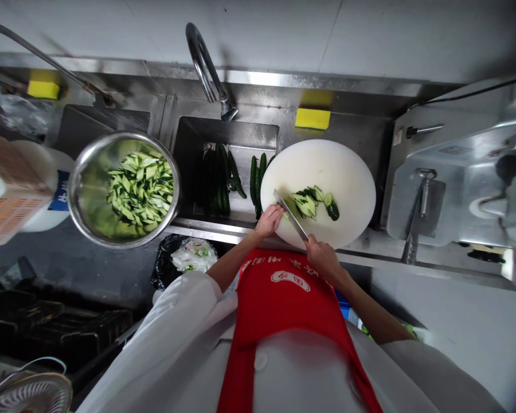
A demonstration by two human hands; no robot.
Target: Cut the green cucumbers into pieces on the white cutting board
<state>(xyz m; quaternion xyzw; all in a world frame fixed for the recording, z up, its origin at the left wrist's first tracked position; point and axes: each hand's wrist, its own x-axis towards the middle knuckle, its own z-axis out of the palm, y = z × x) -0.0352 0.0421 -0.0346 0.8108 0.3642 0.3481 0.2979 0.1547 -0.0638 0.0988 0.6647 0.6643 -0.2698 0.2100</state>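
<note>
While the steel bowl (81, 189) at far left holds a heap of pale green, dark-skinned cucumber slices (141, 192), the sink (241, 133) beside it holds whole dark cucumbers (222, 180); your left hand (269, 221) has its fingers bent at the knife's left side, their grip unclear, and your right hand (320, 252) wraps its fingers round the handle of the knife (293, 218), over the white round board (322, 163), where cut cucumber (305, 205) lies in slanted, glossy pieces

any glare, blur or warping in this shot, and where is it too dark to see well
Head view: bright glare along the steel ledge behind the tap; wide-angle stretching towards the edges, where the sleeves look oversized; lower part of the red apron soft and smeared; deep shadow over the black crates and the sink's left side, hiding some cucumber outlines.
</note>
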